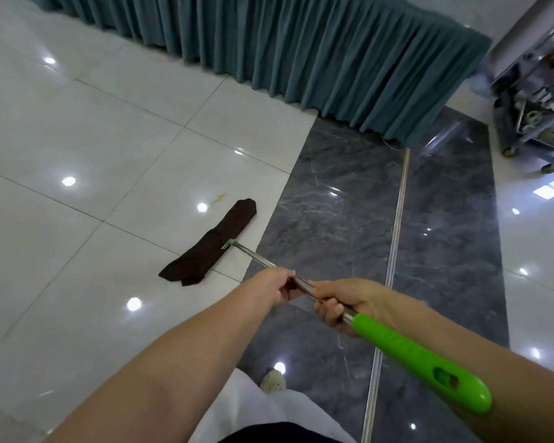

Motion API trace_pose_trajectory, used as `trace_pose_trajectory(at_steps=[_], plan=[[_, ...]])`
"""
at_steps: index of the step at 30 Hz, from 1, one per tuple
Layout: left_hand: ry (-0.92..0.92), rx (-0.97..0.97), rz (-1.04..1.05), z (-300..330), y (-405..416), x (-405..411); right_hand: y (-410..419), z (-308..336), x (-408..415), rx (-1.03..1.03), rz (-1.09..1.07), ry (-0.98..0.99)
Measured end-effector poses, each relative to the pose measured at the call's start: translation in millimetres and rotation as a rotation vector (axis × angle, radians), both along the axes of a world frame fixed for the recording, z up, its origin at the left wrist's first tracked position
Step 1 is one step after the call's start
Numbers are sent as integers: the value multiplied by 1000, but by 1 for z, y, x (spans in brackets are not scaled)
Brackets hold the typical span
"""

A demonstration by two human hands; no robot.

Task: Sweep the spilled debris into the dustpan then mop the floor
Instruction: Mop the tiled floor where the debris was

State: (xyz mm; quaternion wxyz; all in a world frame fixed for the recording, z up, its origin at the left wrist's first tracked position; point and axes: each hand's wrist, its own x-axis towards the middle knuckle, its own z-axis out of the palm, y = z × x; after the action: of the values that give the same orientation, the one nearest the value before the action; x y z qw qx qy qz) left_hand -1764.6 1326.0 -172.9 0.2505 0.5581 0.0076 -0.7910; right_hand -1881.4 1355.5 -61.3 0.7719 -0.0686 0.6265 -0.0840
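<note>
A flat mop with a dark brown cloth head (pixel 210 243) lies on the white floor tiles (pixel 77 139). Its metal pole (pixel 253 255) runs back toward me and ends in a bright green grip (pixel 419 356). My left hand (pixel 274 287) grips the metal pole further down. My right hand (pixel 343 303) grips the pole just below the green grip, close behind the left hand. A small yellowish stain (pixel 219 198) shows on the white tile just beyond the mop head. No dustpan or broom is in view.
A teal pleated curtain (pixel 301 52) hangs along the far side. A dark grey marble strip (pixel 349 203) with a metal floor rail (pixel 397 225) runs to the right. A wheeled cart (pixel 534 116) with clutter stands at the far right. My shoe (pixel 272 382) is below.
</note>
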Motion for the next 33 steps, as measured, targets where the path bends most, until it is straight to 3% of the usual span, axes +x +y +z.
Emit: trace_pose_trajectory(at_steps=[8,17,24,33], plan=[[-53,-25,145,-11,-24,2,-37,-14,9,29,-7,-79],[-117,-61,409,-20,-103,-29,-137,-55,-20,66,30,-166],[-206,-65,452,-50,-174,-56,-215,-96,-52,130,110,-245],[-179,-81,386,-73,-184,-110,-221,-118,-119,154,147,-251]])
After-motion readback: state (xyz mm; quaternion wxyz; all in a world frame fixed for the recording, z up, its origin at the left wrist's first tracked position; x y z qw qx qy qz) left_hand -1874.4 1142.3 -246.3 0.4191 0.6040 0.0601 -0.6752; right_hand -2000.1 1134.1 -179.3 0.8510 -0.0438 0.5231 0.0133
